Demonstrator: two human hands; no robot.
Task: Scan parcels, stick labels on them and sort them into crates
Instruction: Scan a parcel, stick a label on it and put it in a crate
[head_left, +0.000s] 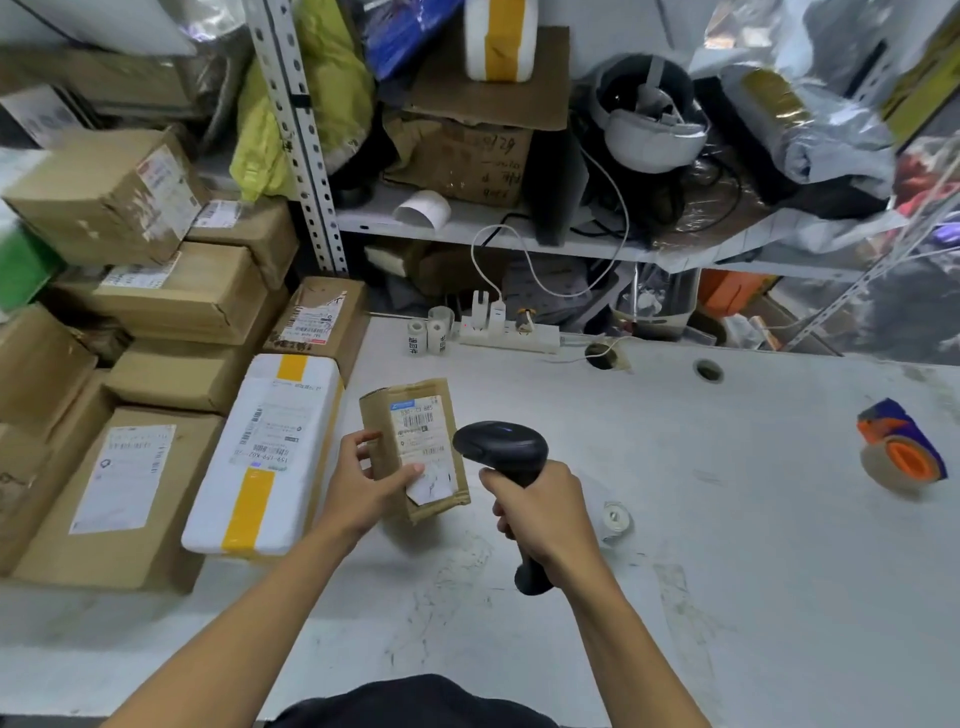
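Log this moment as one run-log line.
step: scan | left hand: holds small parcel | right hand: grips scanner, aimed at label | crate: not visible

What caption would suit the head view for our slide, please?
Left hand holds a small brown parcel while the right hand aims a black scanner.

Both forearms are bare down to the left hand (363, 486) and right hand (540, 512); no sleeves, watch or rings show. Behind the hands, a black garment (410, 701) covers the torso.
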